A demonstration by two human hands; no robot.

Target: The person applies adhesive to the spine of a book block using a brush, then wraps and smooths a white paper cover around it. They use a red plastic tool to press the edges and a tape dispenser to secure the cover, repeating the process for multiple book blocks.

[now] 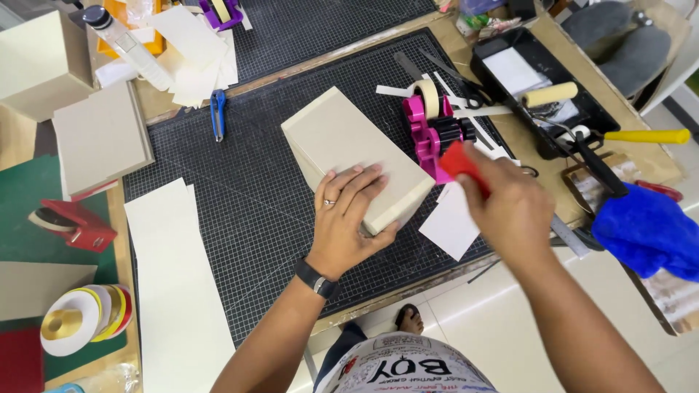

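Note:
A beige cardboard box point(342, 142) lies on a black gridded cutting mat point(255, 196). My left hand point(348, 218) presses flat on the box's near end, fingers spread, a ring on one finger and a dark watch at the wrist. My right hand point(510, 207) hovers just right of the box and grips a small red flat tool point(460, 161) between fingers and thumb. A white paper piece point(451, 224) lies under the right hand.
A pink tape dispenser point(429, 131) with masking tape stands behind the box. A black tray point(546, 87) holds a paint roller with a yellow handle point(644, 136). A blue cloth point(644, 229) is at right. Blue cutter point(217, 113), paper sheets point(175, 284), tape rolls point(84, 320) and grey boards point(98, 138) lie left.

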